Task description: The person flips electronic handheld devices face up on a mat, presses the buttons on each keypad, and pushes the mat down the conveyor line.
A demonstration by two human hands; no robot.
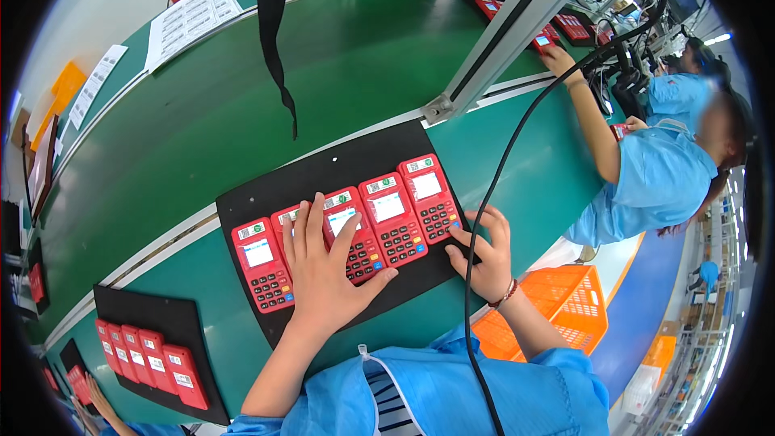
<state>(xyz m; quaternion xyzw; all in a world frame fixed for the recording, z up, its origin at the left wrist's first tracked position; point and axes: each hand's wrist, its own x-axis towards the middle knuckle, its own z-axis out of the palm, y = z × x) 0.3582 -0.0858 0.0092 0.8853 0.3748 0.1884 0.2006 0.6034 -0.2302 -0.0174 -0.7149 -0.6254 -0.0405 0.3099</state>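
L hand [323,262] fingers spread flat on red terminals [347,226]; R hand [482,254] curled at black tray [323,165] edge (cable [492,186] close). Risk: tray skids on counter [242,97], units slide.

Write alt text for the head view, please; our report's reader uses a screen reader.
A person's left hand lies flat across red keypad terminals lined up on a black mat, while the right hand touches the mat's right edge. The mat sits on a green conveyor belt; a co-worker in blue reaches over the belt at right.
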